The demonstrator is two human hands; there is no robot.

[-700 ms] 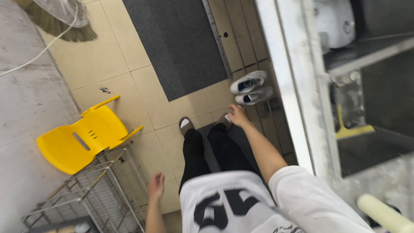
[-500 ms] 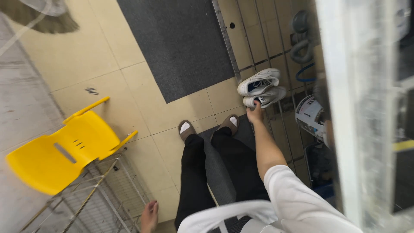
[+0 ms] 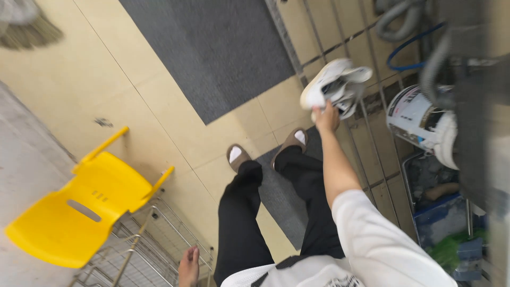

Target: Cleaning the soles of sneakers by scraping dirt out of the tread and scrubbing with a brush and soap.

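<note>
Beige floor tiles (image 3: 175,143) carry a grey mat (image 3: 212,48) and yellow chair (image 3: 79,212); right hand (image 3: 326,118) grips white sneakers (image 3: 334,85), left hand (image 3: 188,266) hangs open.

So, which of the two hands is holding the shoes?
The right hand, stretched forward, holds the pair of white shoes. The left hand hangs empty beside the wire cart.

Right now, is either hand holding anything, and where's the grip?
The right hand holds a pair of white sneakers from below, apparently at the heel ends. The left hand hangs empty beside the wire rack.
</note>
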